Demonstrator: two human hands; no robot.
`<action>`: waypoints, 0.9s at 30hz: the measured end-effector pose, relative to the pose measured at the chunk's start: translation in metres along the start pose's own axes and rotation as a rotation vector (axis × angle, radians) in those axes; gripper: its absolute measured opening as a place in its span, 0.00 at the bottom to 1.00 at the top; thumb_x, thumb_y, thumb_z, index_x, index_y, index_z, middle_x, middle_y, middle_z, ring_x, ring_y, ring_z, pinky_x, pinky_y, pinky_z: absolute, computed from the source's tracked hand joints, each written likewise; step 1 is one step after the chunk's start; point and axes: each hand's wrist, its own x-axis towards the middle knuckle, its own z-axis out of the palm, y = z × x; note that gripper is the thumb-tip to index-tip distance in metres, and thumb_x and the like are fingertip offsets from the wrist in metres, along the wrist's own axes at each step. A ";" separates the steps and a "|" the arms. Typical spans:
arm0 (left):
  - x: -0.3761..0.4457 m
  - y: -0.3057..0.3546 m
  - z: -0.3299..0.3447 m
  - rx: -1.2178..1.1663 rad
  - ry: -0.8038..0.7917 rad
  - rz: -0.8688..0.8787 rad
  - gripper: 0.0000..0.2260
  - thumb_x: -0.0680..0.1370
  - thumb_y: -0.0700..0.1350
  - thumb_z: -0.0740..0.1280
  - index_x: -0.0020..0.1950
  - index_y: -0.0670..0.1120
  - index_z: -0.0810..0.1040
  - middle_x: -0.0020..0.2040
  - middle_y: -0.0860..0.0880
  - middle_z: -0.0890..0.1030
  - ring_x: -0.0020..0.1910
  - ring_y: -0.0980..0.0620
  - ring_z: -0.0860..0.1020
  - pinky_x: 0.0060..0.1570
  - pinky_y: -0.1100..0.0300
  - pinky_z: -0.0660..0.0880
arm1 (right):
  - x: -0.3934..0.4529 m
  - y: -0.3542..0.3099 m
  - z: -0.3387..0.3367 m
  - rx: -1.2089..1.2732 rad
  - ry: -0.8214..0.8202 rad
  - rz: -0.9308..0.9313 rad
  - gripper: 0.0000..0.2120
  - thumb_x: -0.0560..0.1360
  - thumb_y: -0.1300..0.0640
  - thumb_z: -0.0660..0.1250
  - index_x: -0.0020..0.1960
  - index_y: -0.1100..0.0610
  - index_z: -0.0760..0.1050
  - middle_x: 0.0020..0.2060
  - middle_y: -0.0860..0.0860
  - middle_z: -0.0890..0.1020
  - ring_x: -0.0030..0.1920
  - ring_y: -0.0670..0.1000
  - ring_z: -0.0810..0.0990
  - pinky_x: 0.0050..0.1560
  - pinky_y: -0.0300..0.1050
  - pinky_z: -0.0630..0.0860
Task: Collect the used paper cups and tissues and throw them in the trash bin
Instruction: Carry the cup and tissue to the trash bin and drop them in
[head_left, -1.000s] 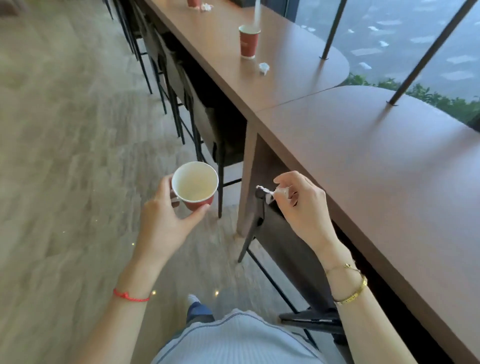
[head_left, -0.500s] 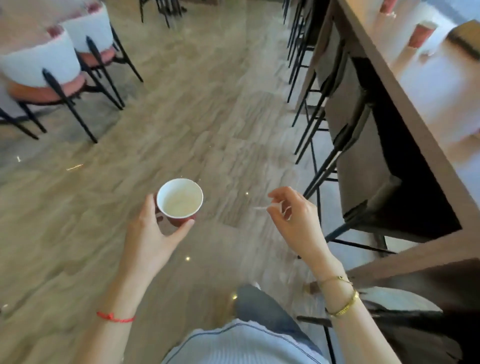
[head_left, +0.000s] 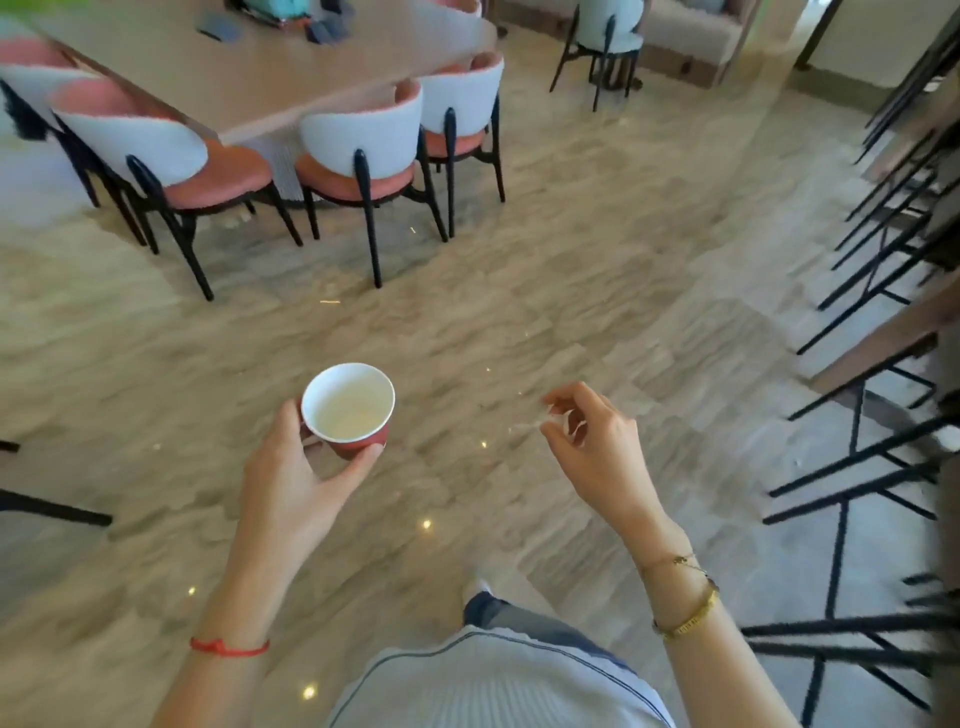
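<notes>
Clamped around the red paper cup (head_left: 347, 410), your left hand (head_left: 296, 478) holds it upright from below and behind, thumb on the side nearer you and fingers wrapped round the base, so the cup sits just left of the middle of the frame with its white inside open to view and apparently dry. Your right hand (head_left: 592, 447), right of center, pinches a small scrap of white tissue (head_left: 563, 423) between thumb and forefinger, the other fingers loosely curled; the scrap is thin and blurred, so its shape is hard to read. As for progress, you have one cup and one tissue in hand, and no trash bin shows anywhere in the picture, so the drop has not happened and you most likely need to find the bin first. Both forearms reach forward from the lower edge, elbows bent, wrists level, hands apart over bare floor (head_left: 519, 322). Pink and white chairs (head_left: 358, 140) and a table (head_left: 260, 67) fill the upper left; black stool legs (head_left: 857, 467) run down the right edge.
</notes>
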 end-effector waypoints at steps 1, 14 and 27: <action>0.018 0.001 0.000 0.004 0.033 -0.027 0.26 0.65 0.49 0.80 0.55 0.51 0.70 0.49 0.57 0.78 0.46 0.61 0.78 0.40 0.74 0.67 | 0.029 -0.002 0.005 0.001 -0.025 -0.028 0.08 0.73 0.60 0.68 0.51 0.50 0.76 0.41 0.41 0.77 0.39 0.42 0.77 0.41 0.28 0.70; 0.200 -0.072 -0.014 -0.012 0.323 -0.291 0.27 0.64 0.47 0.80 0.57 0.51 0.70 0.52 0.55 0.79 0.47 0.56 0.80 0.42 0.65 0.72 | 0.291 -0.041 0.153 0.086 -0.332 -0.250 0.10 0.72 0.61 0.69 0.51 0.49 0.76 0.41 0.42 0.79 0.40 0.43 0.77 0.40 0.28 0.71; 0.504 -0.175 -0.119 -0.033 0.474 -0.335 0.28 0.64 0.51 0.79 0.57 0.60 0.68 0.49 0.72 0.74 0.48 0.71 0.76 0.44 0.68 0.72 | 0.571 -0.195 0.364 0.181 -0.406 -0.393 0.08 0.73 0.61 0.69 0.50 0.52 0.76 0.39 0.40 0.77 0.39 0.43 0.76 0.40 0.30 0.72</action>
